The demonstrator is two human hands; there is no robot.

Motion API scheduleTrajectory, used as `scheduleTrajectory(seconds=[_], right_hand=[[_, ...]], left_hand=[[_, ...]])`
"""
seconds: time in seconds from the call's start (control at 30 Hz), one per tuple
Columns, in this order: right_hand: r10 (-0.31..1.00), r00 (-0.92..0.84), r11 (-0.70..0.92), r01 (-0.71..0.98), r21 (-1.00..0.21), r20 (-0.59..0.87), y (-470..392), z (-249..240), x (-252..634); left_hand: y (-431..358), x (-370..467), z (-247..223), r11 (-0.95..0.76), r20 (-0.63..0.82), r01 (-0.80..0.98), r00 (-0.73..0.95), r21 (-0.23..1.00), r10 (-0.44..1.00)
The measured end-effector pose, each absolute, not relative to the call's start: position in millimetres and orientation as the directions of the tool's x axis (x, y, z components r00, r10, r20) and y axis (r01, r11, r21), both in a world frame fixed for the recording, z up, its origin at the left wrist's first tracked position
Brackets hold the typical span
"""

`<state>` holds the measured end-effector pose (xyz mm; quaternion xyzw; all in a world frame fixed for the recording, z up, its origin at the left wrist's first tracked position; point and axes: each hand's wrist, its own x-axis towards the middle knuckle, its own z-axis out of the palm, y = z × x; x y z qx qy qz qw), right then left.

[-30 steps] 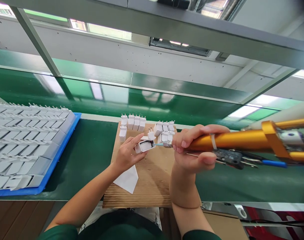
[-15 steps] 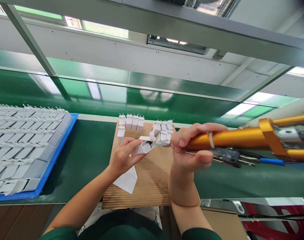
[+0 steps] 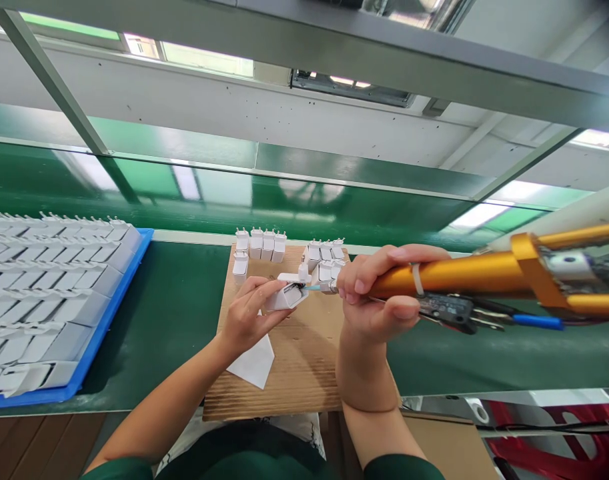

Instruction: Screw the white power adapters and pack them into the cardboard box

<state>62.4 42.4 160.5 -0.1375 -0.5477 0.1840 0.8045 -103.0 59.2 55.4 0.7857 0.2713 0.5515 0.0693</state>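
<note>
My left hand grips a white plug charger housing over the board, its open end turned right with dark parts inside. A white flap-like piece with a plug part sits along its upper edge. My right hand is wrapped around a gold-coloured dispensing gun with a black switch strapped below it. The gun's thin pale-blue tip reaches the open end of the housing; how far in it goes, I cannot tell.
Several white plug chargers stand on the brown board, with another group behind the gun's tip. A white paper sheet lies near my left wrist. At left, a blue tray holds rows of chargers on the green bench.
Both hands, the housing and the gun keep nearly the same pose, with the tip still at the opening. The whole view has shifted slightly.
</note>
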Motion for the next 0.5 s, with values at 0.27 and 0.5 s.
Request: scheduleTrajectory(seconds=[0.27,0.5], right_hand=[[0.424,0.304,0.905,-0.171,-0.389,0.853,44.4,160.4,63.2],[0.435,0.302,0.9,-0.133,-0.415,0.848,43.4,158.9,65.0]], left_hand=[[59.2,-103.0,54.4,-0.844,0.828,0.341,0.245,0.414,0.505],[59.5,-102.5,56.5,-0.842,0.829,0.356,0.245,0.406,0.503]])
